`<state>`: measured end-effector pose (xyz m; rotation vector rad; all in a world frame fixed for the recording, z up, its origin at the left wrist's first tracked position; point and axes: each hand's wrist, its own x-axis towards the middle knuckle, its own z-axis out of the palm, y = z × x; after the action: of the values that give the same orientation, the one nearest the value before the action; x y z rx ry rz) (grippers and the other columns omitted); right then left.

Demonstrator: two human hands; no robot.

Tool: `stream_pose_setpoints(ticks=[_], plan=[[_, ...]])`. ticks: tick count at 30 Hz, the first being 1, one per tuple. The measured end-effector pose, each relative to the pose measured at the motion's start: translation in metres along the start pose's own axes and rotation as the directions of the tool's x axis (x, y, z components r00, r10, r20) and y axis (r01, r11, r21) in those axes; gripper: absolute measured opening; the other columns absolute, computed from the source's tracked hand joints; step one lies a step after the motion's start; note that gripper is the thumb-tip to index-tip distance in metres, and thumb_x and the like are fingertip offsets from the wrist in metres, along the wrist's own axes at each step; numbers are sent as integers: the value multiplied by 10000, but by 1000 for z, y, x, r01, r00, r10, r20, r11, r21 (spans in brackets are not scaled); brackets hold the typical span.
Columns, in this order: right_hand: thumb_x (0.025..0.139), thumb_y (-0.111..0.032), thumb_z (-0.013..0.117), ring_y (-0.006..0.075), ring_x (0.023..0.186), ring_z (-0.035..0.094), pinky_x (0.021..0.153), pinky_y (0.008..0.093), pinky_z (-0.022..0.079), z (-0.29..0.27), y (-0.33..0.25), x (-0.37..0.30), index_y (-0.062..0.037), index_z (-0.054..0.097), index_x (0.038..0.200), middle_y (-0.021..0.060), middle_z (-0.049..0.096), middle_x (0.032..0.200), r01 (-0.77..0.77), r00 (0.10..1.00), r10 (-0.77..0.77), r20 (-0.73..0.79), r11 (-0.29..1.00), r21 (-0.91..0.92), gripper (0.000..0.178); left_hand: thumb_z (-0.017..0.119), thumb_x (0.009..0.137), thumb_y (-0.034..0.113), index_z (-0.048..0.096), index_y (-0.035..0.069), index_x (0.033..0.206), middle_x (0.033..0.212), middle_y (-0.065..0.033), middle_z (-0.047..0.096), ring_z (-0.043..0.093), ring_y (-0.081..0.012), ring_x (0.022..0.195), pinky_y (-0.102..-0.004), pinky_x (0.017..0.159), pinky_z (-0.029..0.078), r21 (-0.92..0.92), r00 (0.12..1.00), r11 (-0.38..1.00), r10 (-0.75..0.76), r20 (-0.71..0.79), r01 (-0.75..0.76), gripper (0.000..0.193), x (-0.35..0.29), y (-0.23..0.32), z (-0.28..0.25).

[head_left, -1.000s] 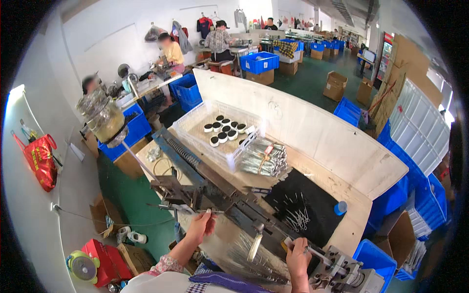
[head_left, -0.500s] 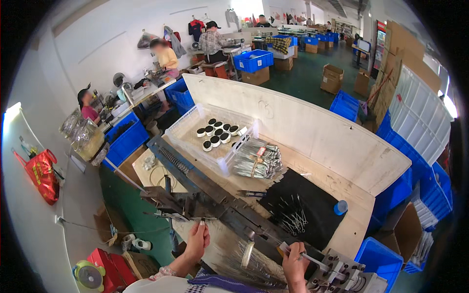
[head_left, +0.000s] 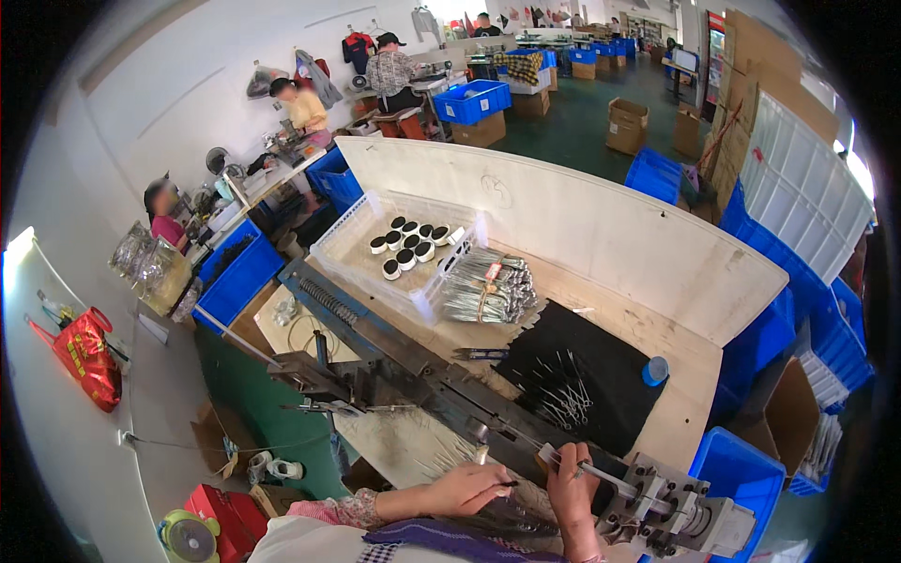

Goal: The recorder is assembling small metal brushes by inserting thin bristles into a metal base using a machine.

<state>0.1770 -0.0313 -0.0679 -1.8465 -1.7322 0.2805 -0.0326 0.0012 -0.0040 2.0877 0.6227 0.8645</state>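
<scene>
My left hand (head_left: 465,490) reaches in from the lower left, its fingers pinched together. A small dark bit shows at the fingertips, too small to name. To its right, my right hand (head_left: 571,483) is closed around a shiny metal rod (head_left: 608,479). That rod runs into a block-like metal machine head (head_left: 671,507) at the lower right. Beside the right fingertips sits a small tan piece (head_left: 547,454). An upright metal post (head_left: 481,439) stands between the hands, on the long dark steel machine bed (head_left: 413,375). Many thin metal wires lie beneath the left hand, partly hidden.
Beyond the bed, looped wire pieces (head_left: 568,399) lie on a black mat (head_left: 615,375) beside a blue cup (head_left: 654,372). Snips (head_left: 481,354), a bundle of metal wires (head_left: 488,289) and a clear crate (head_left: 375,272) holding black-topped white rolls are farther back. A white board (head_left: 563,216) rises behind.
My left hand has moved right and down, from the machine's left part to beside my right hand. My right hand stays at the rod, slightly higher. The view has shifted a little.
</scene>
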Motion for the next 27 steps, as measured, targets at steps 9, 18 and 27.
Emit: stream_pose_setpoints(ticks=[9, 18, 27], plan=[[636, 11, 696, 388, 782, 533, 616, 480, 433, 3, 2, -2, -46, 461, 871, 165, 484, 847, -9, 1000, 9, -17, 1000, 1, 337, 659, 793, -20, 521, 35, 924, 762, -105, 564, 581, -319, 626, -373, 520, 462, 104, 957, 963, 229, 178, -250, 198, 11, 4, 5], [634, 31, 690, 384, 782, 536, 615, 474, 435, 0, -1, -1, -43, 465, 872, 163, 486, 839, 23, 999, -22, -39, 1000, 15, 335, 692, 800, 44, 551, 32, 891, 746, -91, 561, 591, -265, 614, -352, 513, 472, 82, 967, 971, 210, 141, -223, 169, 11, 5, 9], [629, 11, 691, 390, 768, 543, 619, 473, 440, 0, -2, -1, -44, 470, 876, 164, 502, 846, 15, 998, -13, -64, 999, 29, 336, 616, 866, 118, 530, 42, 861, 731, -82, 520, 565, -266, 588, -376, 477, 448, -36, 896, 919, 390, 211, -392, 114, 23, 28, 0]])
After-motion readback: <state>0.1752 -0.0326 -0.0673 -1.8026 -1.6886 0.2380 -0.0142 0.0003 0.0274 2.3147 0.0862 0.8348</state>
